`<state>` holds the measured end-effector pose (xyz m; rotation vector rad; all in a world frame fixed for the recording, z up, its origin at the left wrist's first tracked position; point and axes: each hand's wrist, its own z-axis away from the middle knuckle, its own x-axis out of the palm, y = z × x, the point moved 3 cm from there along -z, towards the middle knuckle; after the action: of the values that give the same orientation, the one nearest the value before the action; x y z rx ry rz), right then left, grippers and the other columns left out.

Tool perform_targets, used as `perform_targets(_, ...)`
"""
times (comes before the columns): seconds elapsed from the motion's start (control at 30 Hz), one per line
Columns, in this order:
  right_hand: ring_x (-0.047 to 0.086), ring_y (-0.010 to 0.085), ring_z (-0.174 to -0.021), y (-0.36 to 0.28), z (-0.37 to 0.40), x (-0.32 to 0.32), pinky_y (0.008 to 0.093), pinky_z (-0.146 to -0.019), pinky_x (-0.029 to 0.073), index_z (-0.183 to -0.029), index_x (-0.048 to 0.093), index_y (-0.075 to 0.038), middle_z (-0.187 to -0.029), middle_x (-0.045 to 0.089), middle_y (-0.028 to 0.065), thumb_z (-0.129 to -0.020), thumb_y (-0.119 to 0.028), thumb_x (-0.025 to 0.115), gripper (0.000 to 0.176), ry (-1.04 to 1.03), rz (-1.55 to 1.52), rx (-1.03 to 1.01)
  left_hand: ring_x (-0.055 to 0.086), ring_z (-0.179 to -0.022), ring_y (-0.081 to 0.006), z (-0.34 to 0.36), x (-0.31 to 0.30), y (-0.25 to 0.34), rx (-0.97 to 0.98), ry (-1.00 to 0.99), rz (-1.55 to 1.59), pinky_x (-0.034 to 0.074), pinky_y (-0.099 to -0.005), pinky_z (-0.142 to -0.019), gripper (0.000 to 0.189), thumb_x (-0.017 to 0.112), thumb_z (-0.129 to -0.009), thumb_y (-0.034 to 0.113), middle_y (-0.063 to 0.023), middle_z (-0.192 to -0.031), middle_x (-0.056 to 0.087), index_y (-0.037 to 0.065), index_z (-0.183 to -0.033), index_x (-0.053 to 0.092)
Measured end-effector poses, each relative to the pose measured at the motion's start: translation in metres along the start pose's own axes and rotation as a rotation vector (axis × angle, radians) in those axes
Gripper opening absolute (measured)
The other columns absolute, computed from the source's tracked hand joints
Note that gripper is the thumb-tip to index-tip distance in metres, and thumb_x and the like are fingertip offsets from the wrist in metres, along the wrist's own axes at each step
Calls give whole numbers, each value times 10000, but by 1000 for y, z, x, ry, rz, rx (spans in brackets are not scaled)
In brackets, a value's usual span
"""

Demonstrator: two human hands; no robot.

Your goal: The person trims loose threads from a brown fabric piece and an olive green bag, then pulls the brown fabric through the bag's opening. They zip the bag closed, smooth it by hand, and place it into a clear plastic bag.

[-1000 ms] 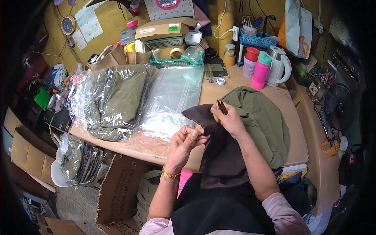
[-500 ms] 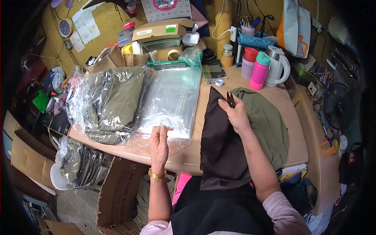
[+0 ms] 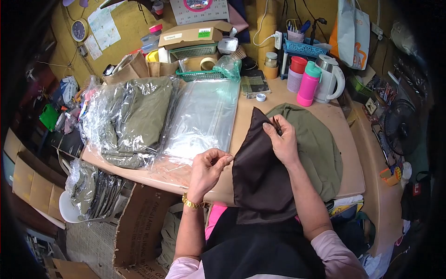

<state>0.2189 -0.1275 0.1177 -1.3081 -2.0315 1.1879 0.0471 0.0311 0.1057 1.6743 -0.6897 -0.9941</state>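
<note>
A dark brown cloth hangs from my right hand, which pinches its upper corner and also holds small dark snips. My left hand is at the cloth's left edge, thumb and fingertips pressed together; what they pinch, if anything, is too small to name. An olive green fabric piece lies on the table behind my right forearm. Left of the cloth lies a stack of clear plastic bags, beside olive garments wrapped in plastic.
A pink bottle, a kettle and a green basket stand at the table's back. A small white roll lies near them. Below the table's front edge is an open cardboard box.
My left hand has moved right to the cloth's edge, its fingers turned toward it. The cloth's top corner and my right hand's fingers have shifted slightly down and right.
</note>
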Motion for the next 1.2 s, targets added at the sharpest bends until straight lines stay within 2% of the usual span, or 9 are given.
perform_targets(0.17,418,33,-668,-4,6,5,229,-599,367,-841,557,-22,-707,512,-55,-980,-188,668,244,-30,-14,42,514,-677,-37,8,-6,0,101,60,-64,410,-203,-598,176,673,-969,171,21,-746,632,4,-914,669)
perform_targets(0.27,418,35,-661,-2,6,6,232,-597,370,-850,562,-16,-688,513,-50,-977,-189,673,241,-33,-2,11,607,-706,-90,10,-4,0,-75,31,47,476,-208,-626,178,623,-1004,181,-44,-864,675,17,-935,608)
perform_targets(0.33,418,38,-656,5,6,5,235,-597,376,-861,572,-10,-671,518,-46,-974,-188,676,235,-33,-5,-10,717,-828,-178,10,8,-1,-105,-97,823,587,-265,-734,190,555,-1038,175,-101,-983,685,-12,-1006,570)
perform_targets(0.37,471,68,-664,12,6,4,264,-618,409,-896,594,-16,-723,551,-22,-958,-188,690,207,-36,10,26,708,-1023,-295,7,10,-7,-63,-196,925,607,-340,-882,229,523,-1049,185,-131,-1064,659,-42,-1035,551)
perform_targets(0.43,523,97,-672,5,6,8,294,-638,441,-931,616,-22,-774,584,2,-942,-189,704,189,-40,24,57,690,-1066,-313,9,15,-3,-54,-204,966,596,-353,-912,225,522,-1049,182,-139,-1059,658,-40,-1021,547)
perform_targets(0.5,622,226,-791,-40,14,8,385,-721,482,-1005,653,-57,-939,597,61,-883,-183,737,194,265,584,-253,618,-1190,-397,10,18,-6,-56,-216,965,566,-414,-978,187,546,-1033,172,-132,-1125,651,-13,-1005,551)
perform_targets(0.6,617,313,-911,-69,27,7,447,-777,476,-1030,664,-89,-1039,556,88,-828,-180,760,242,-82,604,-270,668,-1111,-301,11,22,-2,-66,-178,930,571,-376,-966,205,505,-1057,180,-156,-1069,641,-18,-1003,520)
perform_targets(0.73,612,233,-834,-96,43,18,377,-698,433,-1028,677,-85,-970,559,52,-738,-129,802,319,-211,747,-450,683,-1034,-236,13,24,-2,-62,-143,880,574,-368,-955,220,495,-1063,199,-136,-1043,633,-14,-1010,513)
perform_targets(1.2,596,212,-714,-95,45,28,362,-615,396,-882,658,-71,-839,525,51,-718,-101,777,204,-143,748,-515,645,-947,-128,17,26,4,-33,-93,749,572,-312,-922,224,526,-1053,215,-88,-1002,616,4,-998,477)
